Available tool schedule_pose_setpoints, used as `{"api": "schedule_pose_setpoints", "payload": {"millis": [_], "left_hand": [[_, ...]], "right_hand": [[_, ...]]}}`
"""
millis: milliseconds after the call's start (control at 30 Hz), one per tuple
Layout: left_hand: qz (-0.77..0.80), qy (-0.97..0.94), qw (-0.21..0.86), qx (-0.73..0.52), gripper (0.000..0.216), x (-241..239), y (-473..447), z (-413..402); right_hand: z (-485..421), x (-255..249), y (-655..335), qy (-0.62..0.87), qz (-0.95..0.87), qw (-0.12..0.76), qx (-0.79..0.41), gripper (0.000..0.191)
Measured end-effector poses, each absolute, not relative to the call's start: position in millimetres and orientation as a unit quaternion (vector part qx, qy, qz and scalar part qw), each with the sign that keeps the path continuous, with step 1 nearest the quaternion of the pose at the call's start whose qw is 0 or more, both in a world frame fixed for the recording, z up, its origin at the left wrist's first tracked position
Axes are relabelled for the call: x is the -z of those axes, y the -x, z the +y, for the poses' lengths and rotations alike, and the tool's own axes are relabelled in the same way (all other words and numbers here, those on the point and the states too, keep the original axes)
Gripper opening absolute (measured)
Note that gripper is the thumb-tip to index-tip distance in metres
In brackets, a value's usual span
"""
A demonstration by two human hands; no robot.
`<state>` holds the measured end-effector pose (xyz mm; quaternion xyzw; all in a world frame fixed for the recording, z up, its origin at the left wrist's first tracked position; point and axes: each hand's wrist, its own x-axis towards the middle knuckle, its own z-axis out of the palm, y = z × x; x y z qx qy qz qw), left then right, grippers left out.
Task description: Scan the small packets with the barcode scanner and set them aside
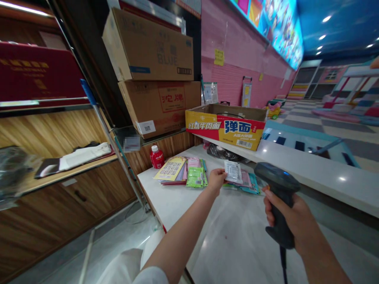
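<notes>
My left hand (217, 180) pinches the left edge of a small white printed packet (233, 171) over the counter. Beneath and beside that packet lie pink and teal packets (250, 183). In my right hand (291, 215) is a black barcode scanner (278, 193), its handle gripped and its cable hanging down; its head is to the right of the white packet. Left of my left hand, green packets (195, 176) with a pink one on top rest on the counter. Next to them sits a stack of booklets (171, 169) with a yellow top sheet.
A red bottle (157, 157) stands at the counter's (225, 232) back left. An open yellow-and-red carton (226, 128) sits on the raised ledge (314, 165). Two cardboard boxes (160, 106) are stacked at the back. A blue-topped pole (109, 138) leans by the wooden cabinet (71, 193).
</notes>
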<state>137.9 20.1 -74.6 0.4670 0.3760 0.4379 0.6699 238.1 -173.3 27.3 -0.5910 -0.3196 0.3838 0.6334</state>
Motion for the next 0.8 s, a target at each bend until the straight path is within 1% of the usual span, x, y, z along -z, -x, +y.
{"api": "schedule_pose_setpoints", "payload": {"millis": [133, 267, 333, 433, 500, 567, 667, 800], "left_hand": [[0.416, -0.504, 0.615, -0.442, 0.007, 79.5, -159.8, 31.2], [0.468, -0.512, 0.555, -0.459, 0.003, 86.1, -163.0, 33.7], [0.509, -0.562, 0.471, -0.451, 0.004, 85.9, -159.5, 31.0], [0.564, -0.655, 0.303, -0.402, 0.005, 81.0, -153.1, 22.8], [0.582, -0.681, 0.238, -0.374, 0.013, 77.7, -150.0, 16.4], [0.587, -0.693, 0.217, -0.357, 0.026, 76.7, -148.8, 11.1], [0.585, -0.699, 0.240, -0.335, 0.041, 79.7, -150.3, 6.1], [0.574, -0.697, 0.272, -0.333, 0.045, 83.3, -152.8, 1.6]], "right_hand": [[-172.3, -27.3, -239.1, 0.592, -0.318, 0.633, -0.383, 0.042], [-172.4, -28.1, -240.1, 0.589, -0.319, 0.633, -0.387, 0.042], [-172.7, -29.1, -240.1, 0.590, -0.324, 0.629, -0.390, 0.042], [-172.7, -29.8, -239.3, 0.585, -0.327, 0.629, -0.393, 0.043], [-172.2, -29.3, -238.4, 0.582, -0.326, 0.632, -0.395, 0.043], [-171.4, -28.2, -237.4, 0.582, -0.324, 0.634, -0.394, 0.043], [-170.7, -26.4, -236.2, 0.584, -0.323, 0.632, -0.394, 0.043], [-171.5, -24.9, -235.1, 0.592, -0.335, 0.622, -0.388, 0.041]]}}
